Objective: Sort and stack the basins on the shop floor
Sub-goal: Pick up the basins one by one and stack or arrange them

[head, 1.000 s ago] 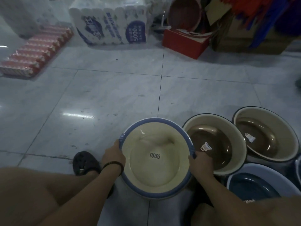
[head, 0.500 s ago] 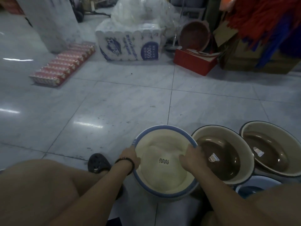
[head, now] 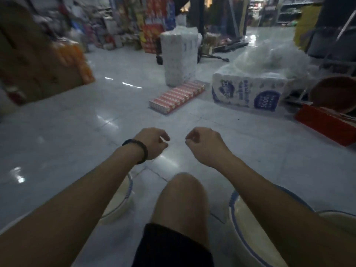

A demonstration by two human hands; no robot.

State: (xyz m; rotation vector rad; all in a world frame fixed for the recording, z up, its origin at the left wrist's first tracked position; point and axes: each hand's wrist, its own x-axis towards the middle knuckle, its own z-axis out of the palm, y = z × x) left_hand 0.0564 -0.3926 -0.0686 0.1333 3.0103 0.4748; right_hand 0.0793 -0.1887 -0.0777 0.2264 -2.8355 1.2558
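Nearest the viewer, a bare knee [head: 183,199] above black shorts [head: 169,245] is rising between the two forearms. A cream plastic basin with a blue rim [head: 120,199] is sitting on the grey tiled floor [head: 67,132], under the left forearm and well behind the left hand [head: 152,143]. A second cream blue-rimmed basin [head: 240,214] is lying under the right forearm, behind the right hand [head: 204,145]. A third cream basin [head: 341,218] is sitting just outside it; contact unclear.

Both hands are hovering over the tiles, near each other and apart. The left one is wearing a black wristband [head: 138,151]. Fingers of both are hanging loosely curled, gripping nothing.

Beyond the fingertips a flat red-and-white carton pack [head: 177,97] is lying before a tall white wrapped bale [head: 180,58]. Ahead-right of the right hand: a white tissue pack with blue print [head: 246,93], a red cardboard box [head: 325,124], a brown round tub [head: 335,91]. The far shelving is blurring out.
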